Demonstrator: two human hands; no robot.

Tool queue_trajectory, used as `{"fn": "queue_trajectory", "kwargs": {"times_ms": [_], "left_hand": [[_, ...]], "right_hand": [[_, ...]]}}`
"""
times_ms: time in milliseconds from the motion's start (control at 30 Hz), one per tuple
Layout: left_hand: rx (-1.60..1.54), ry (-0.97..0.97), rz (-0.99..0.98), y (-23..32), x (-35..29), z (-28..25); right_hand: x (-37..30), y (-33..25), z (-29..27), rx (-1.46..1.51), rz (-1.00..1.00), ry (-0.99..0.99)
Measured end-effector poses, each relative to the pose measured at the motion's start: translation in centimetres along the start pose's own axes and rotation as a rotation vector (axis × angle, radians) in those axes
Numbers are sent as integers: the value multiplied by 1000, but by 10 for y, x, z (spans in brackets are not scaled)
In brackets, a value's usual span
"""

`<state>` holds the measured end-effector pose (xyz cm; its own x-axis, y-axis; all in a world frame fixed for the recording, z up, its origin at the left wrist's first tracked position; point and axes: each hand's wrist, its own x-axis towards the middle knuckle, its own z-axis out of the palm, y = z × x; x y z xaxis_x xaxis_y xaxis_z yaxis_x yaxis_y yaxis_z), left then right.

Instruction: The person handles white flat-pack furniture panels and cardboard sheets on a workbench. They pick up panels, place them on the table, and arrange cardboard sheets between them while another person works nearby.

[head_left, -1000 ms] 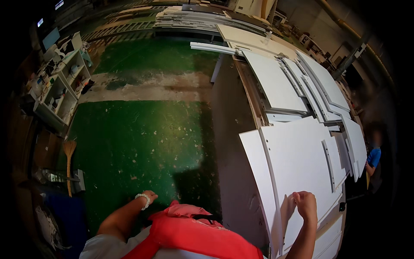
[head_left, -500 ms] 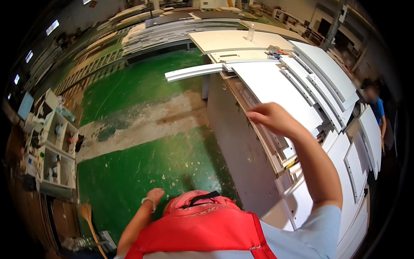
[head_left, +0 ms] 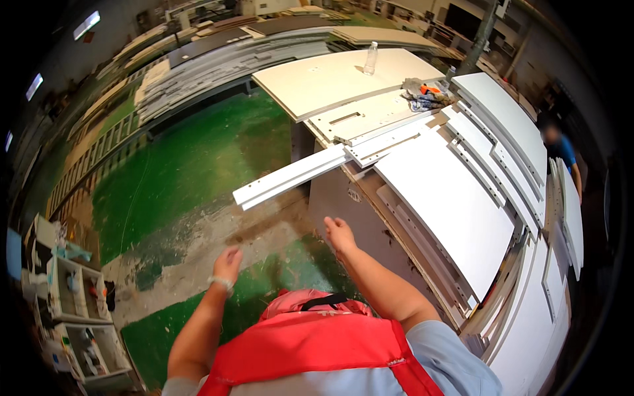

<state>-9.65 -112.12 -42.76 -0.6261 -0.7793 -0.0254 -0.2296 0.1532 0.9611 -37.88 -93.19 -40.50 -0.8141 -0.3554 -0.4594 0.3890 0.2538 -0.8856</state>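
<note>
My left hand (head_left: 228,264) is held out over the floor, its fingers loosely bent and nothing seen in it. Over to the right, my right hand (head_left: 339,235) hangs in the air beside the near side of the workbench (head_left: 323,188), likewise without anything in it and with its fingers partly apart. Both hands are below a long white grooved strip (head_left: 290,175), which juts out to the left past the bench edge; neither touches it. Another white strip with holes (head_left: 389,146) lies beside it on the bench. A large white panel (head_left: 442,198) rests nearer on the stack.
A clear bottle (head_left: 370,59) stands on a cream board (head_left: 330,76) at the far end. Cloths (head_left: 426,99) lie behind the strips. White panels (head_left: 508,125) stack up rightward, where another person (head_left: 563,148) stands. White shelving (head_left: 79,290) is at the left.
My right hand has come down and left from over the panels to beside the bench. My left hand has risen forward. The view has shifted, bringing the jutting strip closer.
</note>
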Motion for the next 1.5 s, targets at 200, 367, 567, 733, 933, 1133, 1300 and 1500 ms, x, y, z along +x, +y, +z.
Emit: {"fn": "queue_trajectory", "kwargs": {"times_ms": [200,367,567,733,933,1133,1300,1500], "left_hand": [[87,-432,254,122,197,170],[358,-542,452,175,293,281],[758,-711,293,188,355,351],[711,-903,182,191,372,346],[711,-857,183,202,382,337],[735,-699,431,205,401,311],[569,-718,780,199,358,223],[501,-1044,1050,184,331,142]], "right_hand": [[95,-45,10,439,-159,433],[155,-78,14,741,-304,514],[189,-102,5,790,-164,601],[193,-113,13,724,-110,662],[201,-121,33,741,-154,692],[174,-142,73,507,-163,565],[127,-155,92,770,-242,483],[125,-156,81,585,-231,436]]}}
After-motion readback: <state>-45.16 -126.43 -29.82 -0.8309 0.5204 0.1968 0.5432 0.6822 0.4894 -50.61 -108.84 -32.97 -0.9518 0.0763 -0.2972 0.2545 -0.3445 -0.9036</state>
